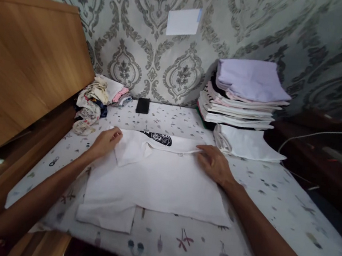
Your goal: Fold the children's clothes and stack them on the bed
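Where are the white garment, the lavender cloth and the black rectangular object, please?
White garment (161,180): head view, middle of its laid-out fabric.
Lavender cloth (252,79): head view, its folded upper surface.
Black rectangular object (143,106): head view, middle of its face.

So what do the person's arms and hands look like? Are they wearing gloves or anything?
No gloves! The left hand and right hand are bare. The left forearm and right forearm look slim, with no sleeves, watch or bracelet showing. I can't spot any rings.
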Tool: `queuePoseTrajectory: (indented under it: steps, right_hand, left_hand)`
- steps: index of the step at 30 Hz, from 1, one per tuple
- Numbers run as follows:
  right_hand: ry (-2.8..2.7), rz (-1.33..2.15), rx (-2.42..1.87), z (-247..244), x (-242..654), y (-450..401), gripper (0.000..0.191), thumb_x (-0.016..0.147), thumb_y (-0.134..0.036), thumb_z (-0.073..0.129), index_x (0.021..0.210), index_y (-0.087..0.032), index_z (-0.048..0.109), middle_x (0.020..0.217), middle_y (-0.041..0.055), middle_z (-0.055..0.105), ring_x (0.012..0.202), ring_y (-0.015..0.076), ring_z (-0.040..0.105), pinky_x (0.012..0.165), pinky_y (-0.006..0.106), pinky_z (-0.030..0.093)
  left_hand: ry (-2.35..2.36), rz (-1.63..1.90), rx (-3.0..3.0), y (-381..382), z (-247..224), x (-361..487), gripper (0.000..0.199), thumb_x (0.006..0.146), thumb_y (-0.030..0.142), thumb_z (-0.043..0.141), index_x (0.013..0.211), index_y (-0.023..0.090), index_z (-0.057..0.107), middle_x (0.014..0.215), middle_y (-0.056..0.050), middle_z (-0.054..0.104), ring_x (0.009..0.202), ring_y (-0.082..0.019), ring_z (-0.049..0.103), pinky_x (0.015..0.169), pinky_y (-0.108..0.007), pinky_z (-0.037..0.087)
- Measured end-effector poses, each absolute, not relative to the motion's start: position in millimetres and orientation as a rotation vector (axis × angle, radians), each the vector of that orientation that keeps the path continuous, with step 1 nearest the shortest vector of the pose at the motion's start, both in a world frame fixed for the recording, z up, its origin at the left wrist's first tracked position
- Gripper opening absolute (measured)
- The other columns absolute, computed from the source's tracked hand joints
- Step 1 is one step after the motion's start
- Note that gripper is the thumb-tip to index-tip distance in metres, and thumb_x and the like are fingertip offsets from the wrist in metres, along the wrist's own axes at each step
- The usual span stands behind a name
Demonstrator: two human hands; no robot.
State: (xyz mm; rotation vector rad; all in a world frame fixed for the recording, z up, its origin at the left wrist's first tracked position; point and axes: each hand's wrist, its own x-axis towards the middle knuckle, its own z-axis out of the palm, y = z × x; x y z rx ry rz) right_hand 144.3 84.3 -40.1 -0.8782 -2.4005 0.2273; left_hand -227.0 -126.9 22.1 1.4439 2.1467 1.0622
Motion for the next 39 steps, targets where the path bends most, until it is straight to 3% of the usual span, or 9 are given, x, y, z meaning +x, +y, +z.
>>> queuePoseTrajectory:
  steps: [3, 9, 14, 19, 23, 29, 33, 36, 39]
  right_hand:
    - [-2.385, 0.181, -0.812, -27, 131, 69, 0.032, 0.092, -0.038, 0.05, 0.108, -0.019, 0.069, 0.105, 0.0119, 0.071, 0.101, 0.0305, 0.064, 0.091, 0.046, 0.05]
    - [-2.609, 0.32, -0.528, -1, 47, 37, 0.031, 0.098, -0.035, 0.046, 0.109, -0.019, 0.069, 0.112, 0.0125, 0.07, 0.108, 0.0284, 0.063, 0.096, 0.044, 0.05]
    - [-2.684, 0.467, -0.434, -14, -9, 38, 0.038, 0.096, -0.034, 0.053, 0.13, -0.021, 0.062, 0.128, 0.0116, 0.067, 0.121, 0.0281, 0.059, 0.104, 0.046, 0.047]
    - [-2.668, 0.424, -0.346, -37, -11, 50, 0.036, 0.099, -0.035, 0.048, 0.129, -0.026, 0.066, 0.139, 0.0113, 0.061, 0.13, 0.0279, 0.055, 0.109, 0.05, 0.044]
    - [-2.685, 0.394, -0.287, -39, -10, 50, 0.038, 0.1, -0.033, 0.045, 0.129, -0.022, 0.067, 0.142, 0.0147, 0.058, 0.133, 0.0287, 0.053, 0.109, 0.051, 0.043]
    - [-2.699, 0.315, -0.411, -32, 4, 44, 0.039, 0.096, -0.028, 0.05, 0.131, -0.017, 0.064, 0.139, 0.0169, 0.059, 0.129, 0.0303, 0.054, 0.107, 0.049, 0.043]
    - [-2.716, 0.231, -0.586, -26, 40, 47, 0.037, 0.092, -0.02, 0.052, 0.127, -0.014, 0.062, 0.132, 0.0169, 0.063, 0.121, 0.03, 0.056, 0.101, 0.047, 0.046]
    - [-2.7, 0.187, -0.746, -22, 66, 51, 0.026, 0.091, -0.015, 0.05, 0.111, -0.015, 0.065, 0.115, 0.015, 0.068, 0.107, 0.0276, 0.059, 0.092, 0.041, 0.048]
    - [-2.652, 0.136, -0.884, -21, 80, 52, 0.021, 0.091, -0.013, 0.048, 0.103, -0.016, 0.065, 0.106, 0.0133, 0.069, 0.101, 0.0263, 0.059, 0.088, 0.038, 0.047]
  left_hand:
    - [2.311, 1.141, 1.11, -116, 24, -268, 0.016, 0.079, 0.03, 0.06, 0.068, 0.02, 0.055, 0.06, 0.004, 0.055, 0.056, -0.013, 0.05, 0.055, -0.022, 0.038]
    - [2.251, 1.119, 0.857, -95, 14, -292, 0.033, 0.083, 0.042, 0.061, 0.061, 0.018, 0.054, 0.054, 0.002, 0.057, 0.041, -0.01, 0.048, 0.041, -0.02, 0.029]
    - [2.199, 1.165, 0.741, -82, 10, -297, 0.021, 0.074, 0.03, 0.07, 0.067, 0.018, 0.056, 0.057, 0.0, 0.063, 0.049, -0.013, 0.061, 0.042, -0.018, 0.034]
    - [2.222, 1.161, 0.645, -74, 5, -305, 0.014, 0.075, 0.022, 0.065, 0.073, 0.018, 0.053, 0.056, -0.001, 0.062, 0.05, -0.015, 0.065, 0.041, -0.018, 0.032]
    - [2.293, 1.104, 0.705, -73, 4, -303, 0.007, 0.078, 0.019, 0.061, 0.08, 0.017, 0.054, 0.057, 0.0, 0.059, 0.049, -0.014, 0.063, 0.042, -0.019, 0.029]
    - [2.53, 0.969, 1.281, -104, 18, -268, 0.017, 0.087, 0.03, 0.057, 0.102, 0.022, 0.055, 0.077, 0.0, 0.061, 0.073, -0.018, 0.062, 0.06, -0.026, 0.042]
    - [2.095, 0.5, 2.196, -136, 17, -225, 0.017, 0.094, 0.039, 0.051, 0.101, 0.024, 0.056, 0.094, -0.002, 0.063, 0.088, -0.02, 0.06, 0.077, -0.031, 0.046]
    - [1.902, 0.178, 2.451, -147, 16, -206, 0.011, 0.093, 0.025, 0.049, 0.099, 0.022, 0.058, 0.104, -0.006, 0.063, 0.098, -0.023, 0.058, 0.083, -0.035, 0.046]
    - [2.013, 0.025, 2.484, -147, 22, -206, 0.022, 0.088, 0.008, 0.041, 0.096, 0.021, 0.058, 0.102, -0.008, 0.064, 0.098, -0.025, 0.059, 0.083, -0.037, 0.045]
